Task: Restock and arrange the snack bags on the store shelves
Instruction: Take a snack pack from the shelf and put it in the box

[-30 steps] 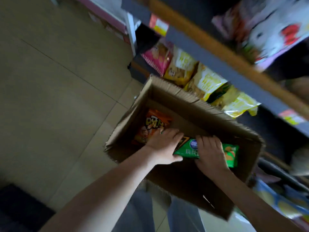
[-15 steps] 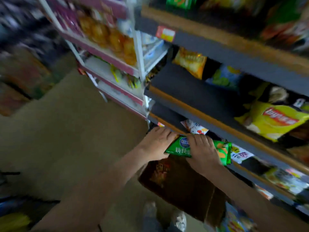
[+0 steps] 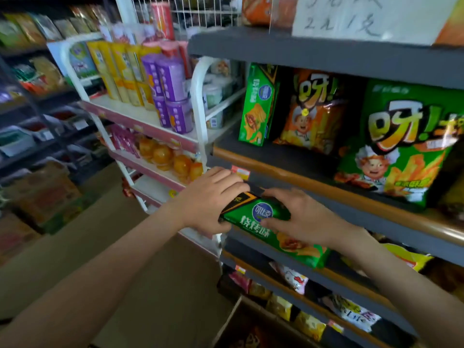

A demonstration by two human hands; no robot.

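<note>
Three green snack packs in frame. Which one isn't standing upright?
The flat-lying green pack, gripped by the left hand and right hand in front of the shelf. The narrow green pack and large green bag stand upright on it.

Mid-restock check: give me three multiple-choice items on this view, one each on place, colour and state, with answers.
1. The upright green pack on the shelf stands: A) left of the orange bag B) right of it C) on the floor.
2. The held pack is mainly: A) purple B) green C) white.
3. The held pack is: A) gripped by both hands B) in one hand C) lying loose.
Answers: 1 A, it is leftmost in the row; 2 B, its wrapper is green; 3 A, left hand and right hand both clasp it.
</note>
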